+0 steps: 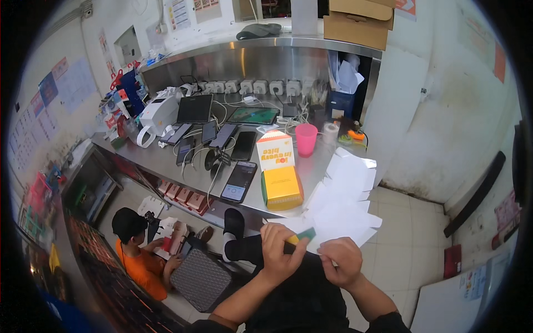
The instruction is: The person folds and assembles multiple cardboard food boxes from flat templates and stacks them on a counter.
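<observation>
Through the head camera I have both of the person's hands in view at the near edge of the steel table (312,169). My left hand (279,252) is closed, fingers curled and thumb drawn in, around a small yellow-and-green piece (305,236). That piece sits in front of the table edge, between the two hands and nearer the left one. Its long axis runs sideways with a slight upward slant: the yellow end goes into my fingers, and the green end points right, a little away from the body. Its far left end is covered by the hand.

My right hand (341,261) is just beside it, fingers bent toward the thumb; I cannot tell whether the fingertips pinch anything.

Behind the hands, flat white card blanks (341,202) spread over the table's right end, their length running from the near side toward the far side. To their left stands a yellow box (283,187), its raised flap pointing away from me toward a pink cup (306,140). A phone (239,181) lies left of the box, slanting far-right to near-left.
</observation>
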{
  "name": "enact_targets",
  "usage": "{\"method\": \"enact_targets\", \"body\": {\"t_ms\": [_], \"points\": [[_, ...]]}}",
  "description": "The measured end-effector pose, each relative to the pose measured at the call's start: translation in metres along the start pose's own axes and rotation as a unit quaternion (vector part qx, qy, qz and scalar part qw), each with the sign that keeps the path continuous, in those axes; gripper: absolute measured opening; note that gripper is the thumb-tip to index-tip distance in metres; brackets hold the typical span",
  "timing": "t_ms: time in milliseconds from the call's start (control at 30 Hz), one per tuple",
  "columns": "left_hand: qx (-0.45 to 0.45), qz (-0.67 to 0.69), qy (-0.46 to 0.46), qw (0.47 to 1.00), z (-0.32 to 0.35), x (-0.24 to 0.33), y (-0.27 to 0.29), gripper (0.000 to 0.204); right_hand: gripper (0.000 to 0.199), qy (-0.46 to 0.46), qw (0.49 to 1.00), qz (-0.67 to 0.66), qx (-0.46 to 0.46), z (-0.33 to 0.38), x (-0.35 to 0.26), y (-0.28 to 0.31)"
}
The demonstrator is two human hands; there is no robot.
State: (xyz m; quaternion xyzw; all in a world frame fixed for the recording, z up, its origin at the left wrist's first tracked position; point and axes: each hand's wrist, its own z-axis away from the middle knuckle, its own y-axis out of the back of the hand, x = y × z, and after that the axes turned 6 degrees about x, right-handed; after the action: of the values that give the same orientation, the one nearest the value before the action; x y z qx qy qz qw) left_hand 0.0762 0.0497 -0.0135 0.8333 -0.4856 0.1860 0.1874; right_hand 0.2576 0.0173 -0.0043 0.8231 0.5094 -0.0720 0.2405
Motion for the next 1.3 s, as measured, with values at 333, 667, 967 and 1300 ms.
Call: {"method": "enact_targets", "body": {"t_ms": [333, 667, 967, 1300], "points": [[-0.094, 0.018, 0.002, 0.995, -0.014, 0.005, 0.003, 0.006, 0.027, 0.055, 0.997, 0.039, -0.042, -0.003, -0.002, 0.001], [-0.189, 0.119, 0.019, 0.975, -0.018, 0.010, 0.009, 0.005, 0.025, 0.073, 0.989, 0.122, 0.028, -0.009, -0.016, -0.007], [-0.183, 0.162, -0.013, 0.969, -0.032, 0.025, 0.018, 0.006, 0.022, 0.026, 0.997, 0.068, 0.039, 0.011, -0.018, -0.009], [-0.204, 0.169, 0.012, 0.964, -0.036, 0.026, 0.022, 0.009, 0.023, 0.021, 0.997, 0.069, 0.034, 0.000, -0.021, -0.006]]}}
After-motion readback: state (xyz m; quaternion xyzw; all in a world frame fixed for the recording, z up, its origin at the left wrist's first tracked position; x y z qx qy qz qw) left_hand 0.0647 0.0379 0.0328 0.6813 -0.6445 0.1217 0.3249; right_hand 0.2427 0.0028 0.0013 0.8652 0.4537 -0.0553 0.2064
